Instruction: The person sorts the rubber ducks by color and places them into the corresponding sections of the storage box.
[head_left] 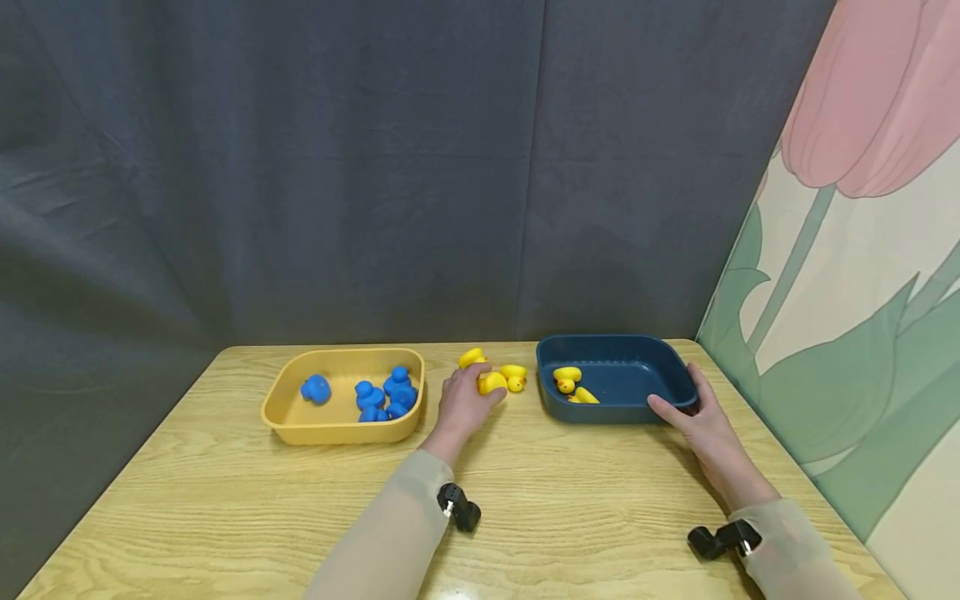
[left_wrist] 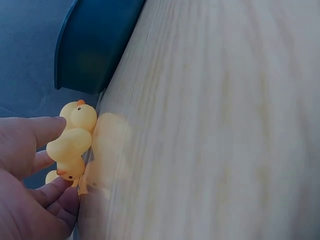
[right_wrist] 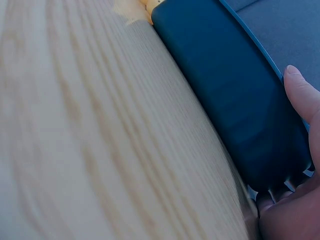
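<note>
My left hand [head_left: 467, 402] reaches to the middle of the table, its thumb and fingers curled around a yellow rubber duck [left_wrist: 70, 150]. Just right of it sits another yellow duck [head_left: 514, 375], and a third yellow duck [head_left: 471, 357] lies behind the fingers, partly hidden. At the right, my right hand [head_left: 708, 429] grips the near right corner of a dark blue bin [head_left: 615, 412]. Its thumb [right_wrist: 302, 92] lies on the front rim, while the other fingers go round the end and under the side. Two yellow ducks [head_left: 567, 377] lie at the left inside this bin.
On the left of the wooden table [head_left: 555, 500] stands a yellow bin [head_left: 341, 433] with several blue ducks [head_left: 369, 395] in it. A dark grey curtain [head_left: 375, 183] hangs along the back edge. A wall with painted tulips [head_left: 862, 333] borders the right side.
</note>
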